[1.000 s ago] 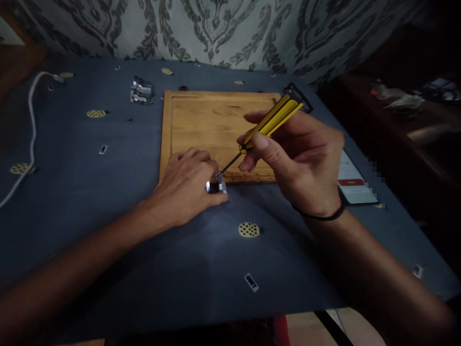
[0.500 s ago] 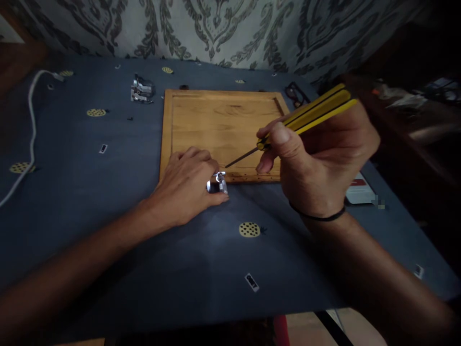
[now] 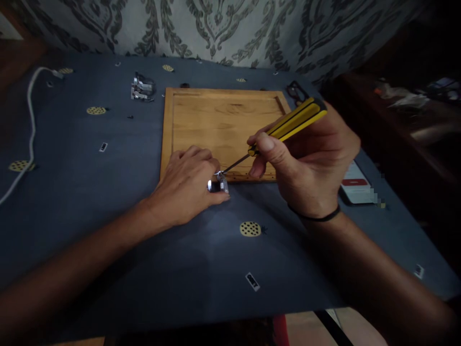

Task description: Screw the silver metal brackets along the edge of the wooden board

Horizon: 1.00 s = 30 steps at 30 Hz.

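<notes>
The right hand [image 3: 311, 168] grips a yellow screwdriver [image 3: 293, 124], its tip apparently touching the metal hinge [image 3: 224, 183] clasped by the left hand [image 3: 190, 180].

between the left forearm [image 3: 93, 250] and right forearm [image 3: 378, 266] at lower centre, a hand could pass over the blue cloth [image 3: 201, 278]; mid-frame, the wooden panel [image 3: 216, 115], left hand [image 3: 190, 180] and slanting screwdriver [image 3: 293, 124] stand in the way.
</notes>
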### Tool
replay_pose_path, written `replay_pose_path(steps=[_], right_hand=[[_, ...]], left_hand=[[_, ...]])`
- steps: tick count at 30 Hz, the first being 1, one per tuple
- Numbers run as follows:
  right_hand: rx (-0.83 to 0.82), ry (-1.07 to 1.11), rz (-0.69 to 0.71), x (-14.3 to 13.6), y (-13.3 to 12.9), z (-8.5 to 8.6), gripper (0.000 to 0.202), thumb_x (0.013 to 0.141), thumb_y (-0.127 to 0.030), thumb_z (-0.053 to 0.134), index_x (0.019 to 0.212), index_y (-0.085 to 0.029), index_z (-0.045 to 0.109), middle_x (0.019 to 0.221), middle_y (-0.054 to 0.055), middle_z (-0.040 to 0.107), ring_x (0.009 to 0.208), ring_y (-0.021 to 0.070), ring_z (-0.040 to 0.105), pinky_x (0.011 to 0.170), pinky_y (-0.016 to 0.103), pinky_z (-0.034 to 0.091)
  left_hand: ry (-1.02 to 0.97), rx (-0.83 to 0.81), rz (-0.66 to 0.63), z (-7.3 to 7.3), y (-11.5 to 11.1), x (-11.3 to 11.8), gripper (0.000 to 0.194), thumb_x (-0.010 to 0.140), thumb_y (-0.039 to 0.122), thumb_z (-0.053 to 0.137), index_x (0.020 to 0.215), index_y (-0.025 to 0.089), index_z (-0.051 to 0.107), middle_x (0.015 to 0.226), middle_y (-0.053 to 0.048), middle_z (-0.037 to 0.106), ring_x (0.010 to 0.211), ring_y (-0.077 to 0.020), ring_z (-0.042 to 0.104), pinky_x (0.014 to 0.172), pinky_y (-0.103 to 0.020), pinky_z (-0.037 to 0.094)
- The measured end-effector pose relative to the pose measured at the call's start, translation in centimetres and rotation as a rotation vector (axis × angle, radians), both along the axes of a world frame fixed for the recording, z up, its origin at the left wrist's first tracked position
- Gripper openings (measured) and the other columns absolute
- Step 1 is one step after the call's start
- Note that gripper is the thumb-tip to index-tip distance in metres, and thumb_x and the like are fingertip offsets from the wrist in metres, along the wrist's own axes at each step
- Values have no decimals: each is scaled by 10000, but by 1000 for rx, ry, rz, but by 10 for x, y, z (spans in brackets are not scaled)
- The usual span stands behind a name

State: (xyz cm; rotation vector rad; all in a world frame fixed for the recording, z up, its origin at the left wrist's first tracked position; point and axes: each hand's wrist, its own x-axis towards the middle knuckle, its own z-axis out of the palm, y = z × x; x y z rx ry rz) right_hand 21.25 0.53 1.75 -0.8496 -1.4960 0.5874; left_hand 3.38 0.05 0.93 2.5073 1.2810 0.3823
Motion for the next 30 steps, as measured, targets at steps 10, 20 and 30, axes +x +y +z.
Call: replay_pose_path(steps=[10, 20, 30], right_hand=[[-87, -20, 7, -5, -8, 6, 271, 736, -443, 840, 750, -240, 663, 718, -19, 670, 437, 103, 601, 349, 247, 506], [-138, -57, 145, 4, -5, 10, 191, 822, -415, 766, 966, -291, 747, 865, -25, 730, 500, 112, 654, 452, 285, 570], [-99, -84, 83, -11, 8, 12, 401, 674, -490, 867, 718, -248, 551, 661, -55, 630, 418, 101, 557, 335, 260, 475]], left_hand=[[0, -1, 6, 0, 0, 0, 255, 833, 397, 738, 939, 172, 681, 1015, -70, 665, 1075, -294, 571, 933, -444, 420], [3, 12, 5, 1, -1, 0, 249, 841, 411, 732, 934, 186, 678, 1022, -70, 666, 1081, -300, 574, 928, -446, 427], [-1, 1, -1, 1, 0, 0, 250, 855, 402, 724, 936, 169, 683, 1047, -80, 660, 1096, -307, 569, 949, -474, 433]])
